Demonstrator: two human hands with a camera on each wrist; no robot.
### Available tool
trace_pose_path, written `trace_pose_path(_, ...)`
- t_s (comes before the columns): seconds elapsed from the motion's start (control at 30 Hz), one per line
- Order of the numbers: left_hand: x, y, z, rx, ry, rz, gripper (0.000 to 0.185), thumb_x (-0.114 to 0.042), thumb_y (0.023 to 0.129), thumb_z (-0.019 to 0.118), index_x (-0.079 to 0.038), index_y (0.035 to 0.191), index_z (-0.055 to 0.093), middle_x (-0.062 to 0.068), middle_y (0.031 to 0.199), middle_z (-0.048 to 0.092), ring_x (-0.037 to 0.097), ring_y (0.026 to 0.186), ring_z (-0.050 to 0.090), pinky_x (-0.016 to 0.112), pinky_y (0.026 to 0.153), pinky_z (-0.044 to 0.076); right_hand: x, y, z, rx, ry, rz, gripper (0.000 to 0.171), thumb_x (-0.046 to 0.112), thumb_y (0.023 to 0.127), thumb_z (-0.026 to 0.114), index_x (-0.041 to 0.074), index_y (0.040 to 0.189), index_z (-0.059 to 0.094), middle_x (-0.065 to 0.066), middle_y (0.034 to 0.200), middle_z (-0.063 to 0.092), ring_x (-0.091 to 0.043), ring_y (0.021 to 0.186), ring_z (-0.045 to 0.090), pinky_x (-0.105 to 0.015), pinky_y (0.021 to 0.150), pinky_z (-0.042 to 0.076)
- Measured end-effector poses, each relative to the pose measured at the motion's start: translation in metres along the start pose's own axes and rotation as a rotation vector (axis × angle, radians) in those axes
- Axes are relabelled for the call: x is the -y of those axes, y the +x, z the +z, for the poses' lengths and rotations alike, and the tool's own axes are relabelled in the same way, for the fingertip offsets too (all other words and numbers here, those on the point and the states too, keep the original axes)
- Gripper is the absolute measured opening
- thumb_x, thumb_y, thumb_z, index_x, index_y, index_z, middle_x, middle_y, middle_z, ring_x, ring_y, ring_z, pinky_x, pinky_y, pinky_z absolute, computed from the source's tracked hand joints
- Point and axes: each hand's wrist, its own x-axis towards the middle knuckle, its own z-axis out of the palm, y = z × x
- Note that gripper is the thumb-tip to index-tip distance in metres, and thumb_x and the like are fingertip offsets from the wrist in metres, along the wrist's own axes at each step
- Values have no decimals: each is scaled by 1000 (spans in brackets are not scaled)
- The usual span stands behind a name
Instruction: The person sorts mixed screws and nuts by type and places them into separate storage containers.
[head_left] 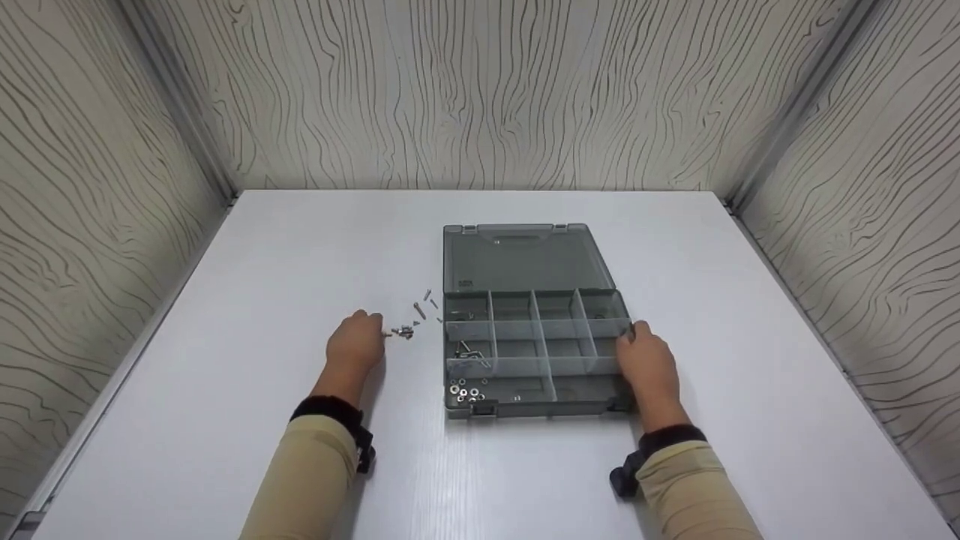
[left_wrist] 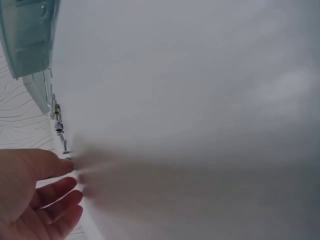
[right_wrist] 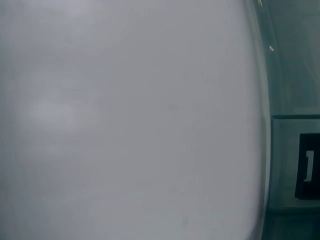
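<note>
From the head camera the fingers (head_left: pixel 371 321) of my left hand (head_left: pixel 355 343) curl loosely toward the small heap of silver metal screws (head_left: pixel 405 331) loose on the flat white table (head_left: pixel 247 300); I cannot tell whether they already pinch one. My right hand (head_left: pixel 646 360) rests against the right wall of the open grey translucent plastic organiser box (head_left: pixel 534 352), fingers bent at its edge, though how firmly they clasp it is hard to say. The screws lie just left of the box, a few strays scattered toward its hinge. The box sits mid-table with its lid (head_left: pixel 525 256) flat behind; small shiny nuts (head_left: pixel 465 391) fill its front-left compartment and a few fasteners lie in the two left compartments above it.

My worry: these screws are tiny, smooth and likely to roll, so a sweep of the knuckles could scatter them, or one could slip from a shallow pinch and drop into the wrong cell. If the right hand is only resting, the light box may slide.

On the left wrist camera my fingers look relaxed and slightly spread, holding nothing that I can see, with a line of screws (left_wrist: pixel 59 125) just beyond them and the box's corner (left_wrist: pixel 30 35) further up.

The right wrist camera shows mostly blurred table and a strip of the box's grey wall (right_wrist: pixel 295 100); no fingers appear there
</note>
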Motion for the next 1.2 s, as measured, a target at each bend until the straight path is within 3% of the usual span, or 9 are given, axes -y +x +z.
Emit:
trace_pose_path(0.33,-5,-3,-3,61,-1,-47,29,-5,88,51,-2,117,55,17,114,58,31,111,52,42,95,42,0,-1,3,0,-14,0,47,24,94,31,-5,131,35,-31,113,52,-40,98,54,-48,78,46)
trace_pose_path(0.5,-9,-2,-4,37,-29,-29,37,-6,87,53,-2,124,52,17,116,58,31,112,52,42,95,43,-2,0,3,-11,-21,-19,46,23,94,32,-6,130,36,-31,111,52,-41,97,54,-49,77,46)
trace_pose_path(0.57,-13,-1,-6,14,-43,-3,35,-5,85,55,-3,120,54,16,111,61,30,106,56,41,90,46,-2,0,3,-14,-19,-24,46,23,94,32,-6,129,36,-32,111,52,-42,98,54,-49,78,45)
trace_pose_path(0.77,-34,-6,-16,-92,-76,128,12,-8,77,62,-7,88,58,7,80,62,23,76,60,36,65,50,-1,-1,1,-23,-11,-23,45,22,94,34,-6,129,37,-32,111,52,-42,98,54,-50,79,45)
trace_pose_path(0.9,-52,-13,-22,-125,-126,192,9,-5,76,60,-9,83,56,3,74,59,19,68,56,34,59,48,-1,0,1,-14,-10,-15,46,23,94,33,-6,129,36,-32,113,52,-42,99,54,-50,80,45)
trace_pose_path(1.2,-85,-29,-26,-90,-115,308,12,-14,75,67,-14,80,56,-4,71,54,13,66,53,27,56,46,0,1,1,-17,-15,-2,46,24,93,32,-5,129,37,-32,112,52,-42,99,54,-50,80,45)
